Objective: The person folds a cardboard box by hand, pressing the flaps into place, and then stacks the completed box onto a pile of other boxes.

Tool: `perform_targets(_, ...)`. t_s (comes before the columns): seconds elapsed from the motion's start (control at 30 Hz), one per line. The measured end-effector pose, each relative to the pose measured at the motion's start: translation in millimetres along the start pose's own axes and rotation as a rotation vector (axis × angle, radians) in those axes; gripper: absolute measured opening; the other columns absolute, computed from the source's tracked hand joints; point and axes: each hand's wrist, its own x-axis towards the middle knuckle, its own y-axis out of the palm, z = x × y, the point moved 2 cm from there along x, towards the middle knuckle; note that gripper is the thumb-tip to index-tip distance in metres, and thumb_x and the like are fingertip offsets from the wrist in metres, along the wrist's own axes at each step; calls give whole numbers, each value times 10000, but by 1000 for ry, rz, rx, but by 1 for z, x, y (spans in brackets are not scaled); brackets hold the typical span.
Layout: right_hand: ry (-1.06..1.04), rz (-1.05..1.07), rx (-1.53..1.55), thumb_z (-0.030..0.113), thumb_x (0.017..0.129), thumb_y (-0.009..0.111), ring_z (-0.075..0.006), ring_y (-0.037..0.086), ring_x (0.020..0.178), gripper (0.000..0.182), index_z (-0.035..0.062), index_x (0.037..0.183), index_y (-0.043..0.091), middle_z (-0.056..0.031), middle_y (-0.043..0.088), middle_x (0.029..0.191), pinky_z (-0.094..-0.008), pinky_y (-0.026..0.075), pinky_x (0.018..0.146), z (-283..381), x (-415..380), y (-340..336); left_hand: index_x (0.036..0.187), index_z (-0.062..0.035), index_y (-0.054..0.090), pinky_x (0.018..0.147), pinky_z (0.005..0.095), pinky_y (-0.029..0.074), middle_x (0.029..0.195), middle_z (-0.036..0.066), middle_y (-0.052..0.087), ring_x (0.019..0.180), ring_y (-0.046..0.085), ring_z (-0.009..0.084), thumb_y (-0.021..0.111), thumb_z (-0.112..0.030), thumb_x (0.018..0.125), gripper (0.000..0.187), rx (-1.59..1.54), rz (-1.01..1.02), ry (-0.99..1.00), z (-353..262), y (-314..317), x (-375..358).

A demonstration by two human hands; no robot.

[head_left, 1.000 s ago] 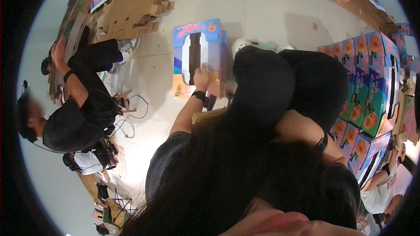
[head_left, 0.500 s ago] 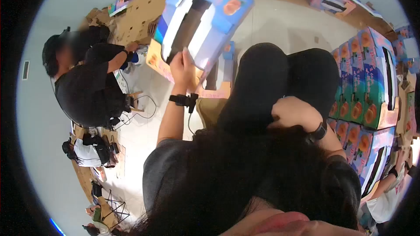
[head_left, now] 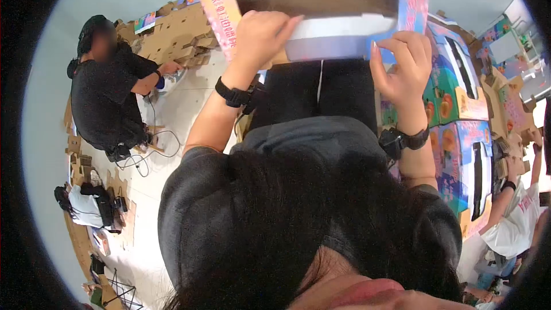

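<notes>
A printed cardboard fruit box [head_left: 336, 47] with a long cut-out window is up in front of me at the top of the view, its upper part out of frame. Its left end is yellow with pink lettering; the rest is blue and pink. My left hand [head_left: 261, 37] is closed over the near edge at the window's left end, thumb pointing right. My right hand [head_left: 406, 63] has its fingers bent at the box's near right corner and appears to grip it; the exact contact is partly hidden.
Stacked printed boxes [head_left: 473, 161] stand close on my right. A person in black [head_left: 109, 97] sits at left by flattened cardboard [head_left: 172, 40], with a cable on the floor. Another person in white [head_left: 92, 209] is farther back. A person's arm [head_left: 496, 206] shows at far right.
The box has turned crosswise and moved right and up in view. My right hand has left my lap and come to the box. My body now looks more upright.
</notes>
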Motion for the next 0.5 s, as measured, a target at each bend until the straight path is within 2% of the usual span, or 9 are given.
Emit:
perform_targets(0.07, 37, 1, -47, 126, 736, 778, -299, 603, 849, 176, 74, 873, 680, -95, 636, 921, -409, 462, 743, -2, -13, -3, 667, -110, 649, 585, 406, 438, 644, 61, 635, 620, 634, 270, 735, -292, 892, 302, -51, 34, 71, -15, 6, 4)
perform_targets(0.13, 85, 70, -119, 269, 778, 750, -329, 606, 1051, 329, 81, 1042, 696, -132, 648, 1115, -444, 445, 899, -10, -34, 9, 631, -121, 616, 591, 407, 451, 625, 65, 619, 607, 623, 282, 725, -322, 895, 349, -46, 136, 107, -22, 12, 4)
perform_targets(0.23, 120, 234, -232, 342, 796, 731, -298, 602, 875, 274, 90, 873, 657, -106, 625, 907, -434, 444, 769, -24, -68, 35, 632, -135, 592, 625, 385, 451, 608, 45, 610, 613, 628, 250, 711, -328, 899, 351, -17, 218, 208, -38, 16, 9)
perform_targets(0.27, 164, 282, -259, 360, 799, 727, -289, 590, 810, 283, 94, 805, 629, -94, 603, 827, -431, 435, 720, -27, -73, 36, 646, -140, 590, 627, 375, 450, 603, 36, 604, 609, 625, 236, 712, -309, 896, 326, -14, 173, 211, -42, 16, 8)
perform_targets(0.3, 81, 175, -251, 356, 799, 730, -284, 549, 698, 322, 103, 704, 555, -72, 532, 707, -421, 402, 630, -29, -68, 36, 659, -130, 594, 608, 376, 445, 615, 36, 608, 605, 614, 236, 741, -274, 863, 290, -26, 138, 194, -45, 17, 6)
perform_targets(0.43, 57, 177, -259, 357, 808, 751, -273, 548, 644, 355, 117, 648, 543, -67, 528, 659, -397, 400, 585, -29, -65, 37, 716, -109, 640, 609, 377, 461, 687, 42, 653, 643, 629, 234, 785, -190, 804, 189, -13, 62, 174, -45, 18, -8)
perform_targets(0.5, 80, 194, -265, 360, 804, 762, -269, 552, 639, 370, 118, 632, 540, -62, 528, 647, -395, 402, 586, -26, -66, 38, 756, -100, 670, 642, 375, 487, 734, 49, 678, 682, 651, 236, 786, -137, 790, 126, -218, -9, 171, -47, 9, -8)
